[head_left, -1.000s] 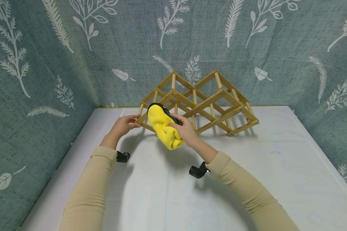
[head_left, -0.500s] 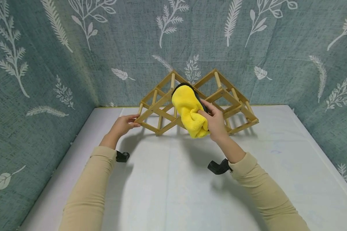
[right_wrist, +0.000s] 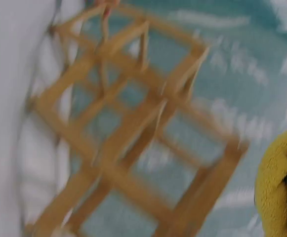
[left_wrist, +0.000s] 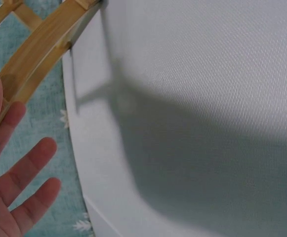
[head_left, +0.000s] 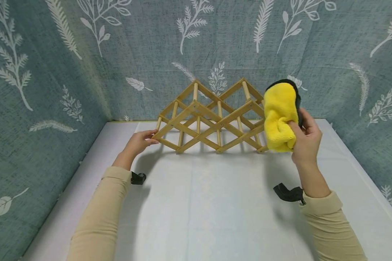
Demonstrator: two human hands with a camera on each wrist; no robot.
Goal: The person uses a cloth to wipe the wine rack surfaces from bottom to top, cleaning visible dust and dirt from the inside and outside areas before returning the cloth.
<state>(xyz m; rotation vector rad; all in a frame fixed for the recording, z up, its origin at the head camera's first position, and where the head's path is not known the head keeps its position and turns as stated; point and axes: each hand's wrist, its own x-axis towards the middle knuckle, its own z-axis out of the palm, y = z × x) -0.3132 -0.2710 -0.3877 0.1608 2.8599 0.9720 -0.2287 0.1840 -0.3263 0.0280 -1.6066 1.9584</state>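
A folding wooden lattice rack point(head_left: 212, 121) stands at the back of the white table. My left hand point(head_left: 139, 142) pinches its left corner between thumb and forefinger; in the left wrist view the other fingers point(left_wrist: 32, 168) spread away from the wood. Raised at the rack's right end, my right hand point(head_left: 307, 139) grips a bunched yellow cloth point(head_left: 281, 112) with a dark grey or black back. The cloth covers part of the rack's right end in the head view. Only an edge of the yellow cloth point(right_wrist: 276, 187) shows in the right wrist view, where the rack point(right_wrist: 128, 123) is blurred.
Green-grey fabric point(head_left: 150, 43) with white leaf patterns hangs behind and at both sides of the white-covered table point(head_left: 212, 203). Black wrist-worn devices point(head_left: 287, 193) stick out from both cuffs. Shadows of the arms fall on the tabletop.
My right hand has carried the yellow cloth rightward and slightly up, from the rack's left part to its right end. The left hand and the rack have stayed in place.
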